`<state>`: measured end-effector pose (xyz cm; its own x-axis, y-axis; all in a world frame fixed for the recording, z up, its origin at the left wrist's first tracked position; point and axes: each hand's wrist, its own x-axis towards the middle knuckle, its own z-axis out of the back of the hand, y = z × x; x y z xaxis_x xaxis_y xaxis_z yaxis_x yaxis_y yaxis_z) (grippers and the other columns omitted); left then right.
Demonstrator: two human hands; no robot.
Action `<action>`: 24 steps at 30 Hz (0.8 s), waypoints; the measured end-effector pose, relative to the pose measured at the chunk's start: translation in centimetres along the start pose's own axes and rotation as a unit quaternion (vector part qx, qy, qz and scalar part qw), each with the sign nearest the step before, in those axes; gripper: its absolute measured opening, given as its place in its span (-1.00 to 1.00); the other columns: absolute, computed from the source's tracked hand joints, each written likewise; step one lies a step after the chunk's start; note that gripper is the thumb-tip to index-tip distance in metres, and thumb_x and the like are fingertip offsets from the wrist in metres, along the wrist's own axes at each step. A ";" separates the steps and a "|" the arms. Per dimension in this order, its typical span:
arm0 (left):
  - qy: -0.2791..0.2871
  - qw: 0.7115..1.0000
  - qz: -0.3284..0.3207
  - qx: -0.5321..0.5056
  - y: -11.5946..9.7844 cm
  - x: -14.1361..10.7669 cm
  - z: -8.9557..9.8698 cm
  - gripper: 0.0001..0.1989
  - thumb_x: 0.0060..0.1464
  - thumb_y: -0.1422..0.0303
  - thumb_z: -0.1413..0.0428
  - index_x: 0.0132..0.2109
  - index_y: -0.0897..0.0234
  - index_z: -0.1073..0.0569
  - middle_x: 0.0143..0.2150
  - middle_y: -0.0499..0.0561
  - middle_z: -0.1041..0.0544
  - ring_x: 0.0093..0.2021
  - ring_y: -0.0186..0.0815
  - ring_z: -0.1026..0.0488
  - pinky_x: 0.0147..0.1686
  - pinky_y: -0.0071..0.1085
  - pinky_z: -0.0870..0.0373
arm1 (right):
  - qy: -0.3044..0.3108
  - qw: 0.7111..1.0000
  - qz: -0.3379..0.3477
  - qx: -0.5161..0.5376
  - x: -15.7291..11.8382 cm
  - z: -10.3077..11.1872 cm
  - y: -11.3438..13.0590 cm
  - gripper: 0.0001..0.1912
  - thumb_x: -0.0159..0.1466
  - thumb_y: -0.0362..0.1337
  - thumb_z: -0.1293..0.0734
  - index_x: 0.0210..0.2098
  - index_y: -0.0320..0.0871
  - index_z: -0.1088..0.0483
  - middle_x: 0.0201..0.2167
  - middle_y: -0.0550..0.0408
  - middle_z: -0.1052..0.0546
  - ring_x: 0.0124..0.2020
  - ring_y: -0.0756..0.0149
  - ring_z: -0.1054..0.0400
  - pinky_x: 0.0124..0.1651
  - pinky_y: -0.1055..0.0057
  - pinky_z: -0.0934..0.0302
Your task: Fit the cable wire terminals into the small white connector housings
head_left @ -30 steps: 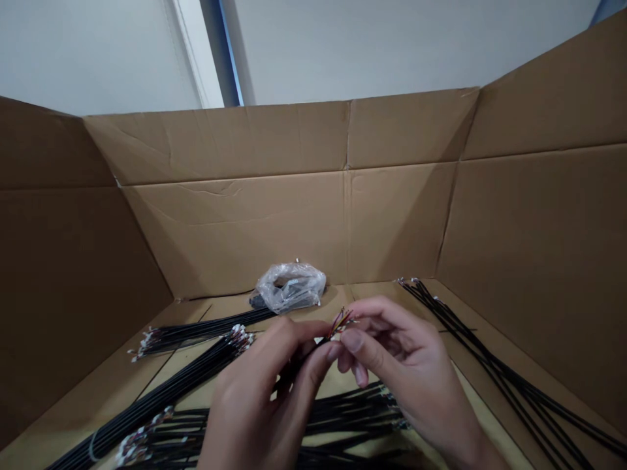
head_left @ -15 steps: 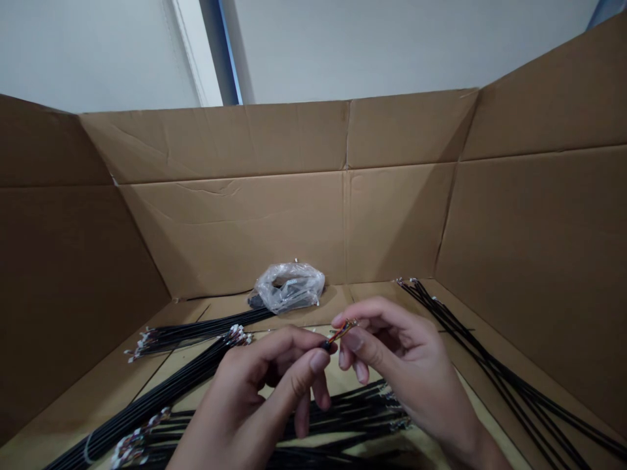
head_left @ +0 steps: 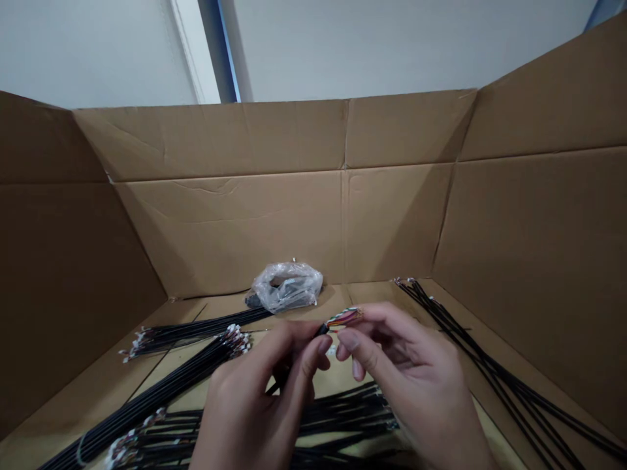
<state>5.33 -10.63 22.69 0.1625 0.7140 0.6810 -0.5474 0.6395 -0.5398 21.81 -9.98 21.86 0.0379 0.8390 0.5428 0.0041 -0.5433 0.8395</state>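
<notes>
- Left hand: thumb and forefinger pressed together, pinching a black cable just behind the point where its sleeve ends; the other fingers curl inward under the palm.
- Right hand: thumb and forefinger close on the cable's bared end from the other side, with the remaining fingers loosely bent, not spread.
- Cable: held in the air between both hands, above the box floor and touching nothing else. Its free length drops away through the left hand's fingers.
- Coloured wires: a short, thin fan of red, yellow and other strands leaving the sleeve, partly hidden by the right forefinger. Their exact tips can't be made out.
- Lower bundle: many black cables lying flat just beneath both hands, their ends tipped with small pale connectors.
- Diagonal bundle: a thick black run beside the left hand, slanting up to a cluster of connectors.
- Right-hand cables: a looser black group lying slantwise against the box's right wall, well beside the right hand.
- Upper bundle: black cables farther left, running toward the plastic bag.
- Plastic bag: clear, crumpled, with something dark inside, on the floor by the back wall.
- Box: brown cardboard, walls standing around everything.
- Room wall: pale, beyond the box, beside a blue strip.
</notes>
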 end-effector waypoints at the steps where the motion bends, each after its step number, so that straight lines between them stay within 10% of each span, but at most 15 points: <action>1: -0.005 1.000 -0.002 0.012 0.0 -0.1 -0.1 -0.86 0.32 0.36 -0.14 -0.19 0.10 -0.60 -0.48 -0.22 -0.60 -0.58 -0.50 -0.51 -0.46 -0.70 -0.47 | -0.003 1.000 0.009 -0.008 -0.1 0.0 0.0 -0.90 0.31 -0.31 -0.45 -0.35 -0.02 -0.58 -0.49 0.26 -0.63 -0.52 0.49 -0.45 -0.45 0.65 -0.35; 24: -0.014 0.999 0.012 0.027 -0.2 -0.5 -0.5 -0.85 0.31 0.33 -0.14 -0.20 0.08 -0.61 -0.55 -0.21 -0.54 -0.63 -0.44 -0.45 -0.45 -0.59 -0.49 | -0.063 0.997 0.038 0.031 0.3 -0.6 0.2 -0.91 0.24 -0.37 -0.45 -0.38 -0.06 -0.56 -0.58 0.21 -0.62 -0.57 0.42 -0.50 -0.54 0.58 -0.34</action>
<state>5.79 -10.90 22.19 0.1274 0.7199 0.6823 -0.5939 0.6063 -0.5288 21.18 -9.82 22.17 0.1652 0.7867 0.5948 0.0579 -0.6098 0.7904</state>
